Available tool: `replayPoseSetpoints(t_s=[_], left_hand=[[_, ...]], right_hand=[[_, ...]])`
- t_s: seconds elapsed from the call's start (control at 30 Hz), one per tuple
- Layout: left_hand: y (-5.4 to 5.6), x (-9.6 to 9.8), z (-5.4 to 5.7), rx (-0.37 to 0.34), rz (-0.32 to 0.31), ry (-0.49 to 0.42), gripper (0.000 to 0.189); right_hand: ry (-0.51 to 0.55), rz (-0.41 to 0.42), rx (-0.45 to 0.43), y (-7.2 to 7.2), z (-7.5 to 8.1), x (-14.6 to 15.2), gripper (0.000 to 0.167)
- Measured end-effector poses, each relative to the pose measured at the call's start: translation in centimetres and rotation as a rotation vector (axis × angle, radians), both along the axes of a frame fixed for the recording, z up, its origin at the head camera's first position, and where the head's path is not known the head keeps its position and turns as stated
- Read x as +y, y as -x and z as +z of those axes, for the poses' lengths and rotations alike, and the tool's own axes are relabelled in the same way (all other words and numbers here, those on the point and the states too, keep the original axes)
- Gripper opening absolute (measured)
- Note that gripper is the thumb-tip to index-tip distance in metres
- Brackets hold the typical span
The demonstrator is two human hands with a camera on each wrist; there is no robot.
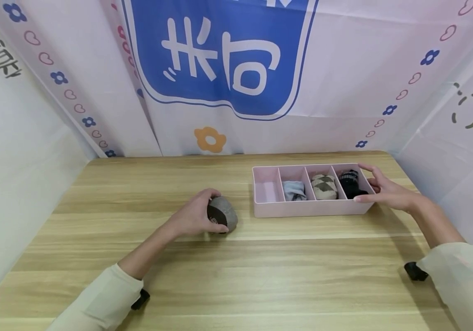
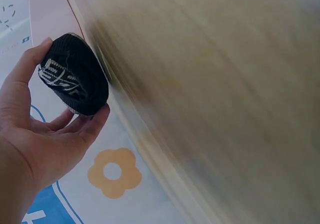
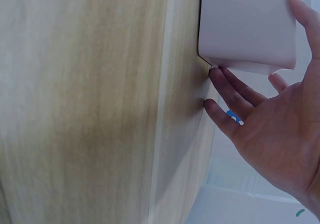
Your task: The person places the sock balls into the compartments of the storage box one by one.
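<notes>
My left hand (image 1: pixel 195 215) grips a rolled-up pair of socks (image 1: pixel 226 212), grey with a dark patch, left of the box. From the left wrist view, the black side of the sock roll (image 2: pixel 75 77) shows a white knitted pattern, with thumb and fingers around it. A pink divided storage box (image 1: pixel 310 209) stands on the table. My right hand (image 1: pixel 389 191) holds its right end, thumb at the near corner and index finger at the far one. Light blue socks (image 1: pixel 294 190), checked beige socks (image 1: pixel 324 186) and black socks (image 1: pixel 351 185) fill separate compartments; the leftmost compartment (image 1: pixel 267 191) is bare.
The wooden table (image 1: pixel 236 276) reaches back to a white printed cloth (image 1: pixel 335 92), which hangs behind it and along both sides. Dark wrist devices (image 1: pixel 416 271) show at both sleeves.
</notes>
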State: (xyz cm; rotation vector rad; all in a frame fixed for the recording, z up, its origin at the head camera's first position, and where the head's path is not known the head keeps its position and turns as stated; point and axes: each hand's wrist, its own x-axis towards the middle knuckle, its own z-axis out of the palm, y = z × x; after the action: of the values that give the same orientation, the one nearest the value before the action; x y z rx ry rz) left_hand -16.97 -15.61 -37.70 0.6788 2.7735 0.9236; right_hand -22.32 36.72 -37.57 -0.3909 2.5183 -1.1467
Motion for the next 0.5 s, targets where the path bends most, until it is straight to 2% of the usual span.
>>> replayPoseSetpoints(t_s=[0.3, 0.5], left_hand=[[0.60, 0.27, 0.21, -0.001, 0.021, -0.099, 0.090], [0.90, 0.78, 0.68, 0.018, 0.009, -0.172, 0.088]], right_hand=[[0.008, 0.008, 0.007, -0.05, 0.03, -0.07, 0.104], [0.007, 0.003, -0.001, -0.13, 0.00, -0.05, 0.105]])
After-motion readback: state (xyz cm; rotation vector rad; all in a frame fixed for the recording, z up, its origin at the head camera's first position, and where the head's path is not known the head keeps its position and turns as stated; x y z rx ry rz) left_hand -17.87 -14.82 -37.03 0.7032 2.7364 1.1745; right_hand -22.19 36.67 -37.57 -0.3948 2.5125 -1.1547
